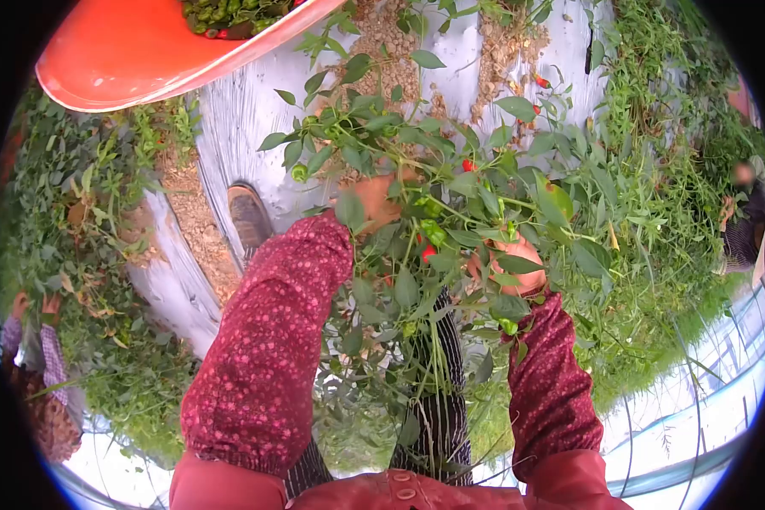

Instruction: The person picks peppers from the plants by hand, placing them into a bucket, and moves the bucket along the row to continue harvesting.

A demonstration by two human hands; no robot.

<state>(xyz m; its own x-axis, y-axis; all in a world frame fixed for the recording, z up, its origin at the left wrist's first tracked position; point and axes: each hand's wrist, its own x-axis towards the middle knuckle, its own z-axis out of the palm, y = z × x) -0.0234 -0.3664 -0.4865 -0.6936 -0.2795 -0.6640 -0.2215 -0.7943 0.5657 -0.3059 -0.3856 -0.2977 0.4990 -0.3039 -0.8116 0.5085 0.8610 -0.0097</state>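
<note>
A leafy pepper plant spreads across the middle, bearing small green peppers and red peppers. My left hand reaches in among its stems on the left side; leaves cover most of the fingers, so their grip is hidden. On the right side of the plant, my right hand is closed, its fingers curled in among leaves close to a green pepper. What lies between those fingers is partly covered by foliage. A red pepper hangs higher up, between the hands.
An orange-red tub holding green and red peppers stands at the upper left. Pale plastic sheeting and bare soil run between plant rows. One person is at the far right; another person's hands show at the left.
</note>
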